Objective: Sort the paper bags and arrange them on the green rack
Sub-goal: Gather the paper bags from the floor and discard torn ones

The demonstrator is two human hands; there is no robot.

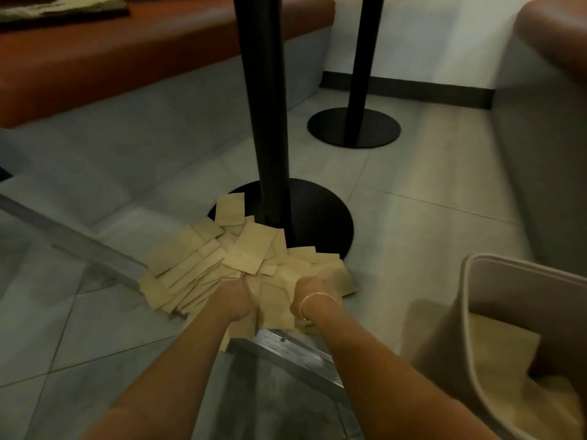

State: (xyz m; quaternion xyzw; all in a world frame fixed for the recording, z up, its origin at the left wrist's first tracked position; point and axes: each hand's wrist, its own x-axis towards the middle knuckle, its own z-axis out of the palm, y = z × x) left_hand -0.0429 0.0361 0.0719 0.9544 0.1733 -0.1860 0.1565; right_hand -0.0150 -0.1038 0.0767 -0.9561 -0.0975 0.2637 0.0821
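Reaching down toward the lower middle of the frame, both hands sit at the near edge of a scattered pile of paper bags (241,258) on the tiled floor (413,223). The left hand (236,300) has its fingers curled down into the bags and seems to grip a few of them; the right hand (313,296), with a thin bracelet (317,296) at the wrist, also looks curled onto the bags, though the blur hides how firm either hold is.

The pile fans away from the hands toward the upper left of the frame's middle, its far end lying on the round black base (320,217) of a table post (270,122). Its long spread runs left to right, so more loose bags lie out beyond the left hand than beyond the right. Between the two hands one bag stands lengthwise, pointing away from the person.

A beige bin (495,312) at the lower right already has some bags in it and is nearer the right hand. No green rack shows anywhere in view, so I judge the work is at the gathering stage, with a lift toward the person likely next. A metal-edged step (295,350) lies just under the wrists.
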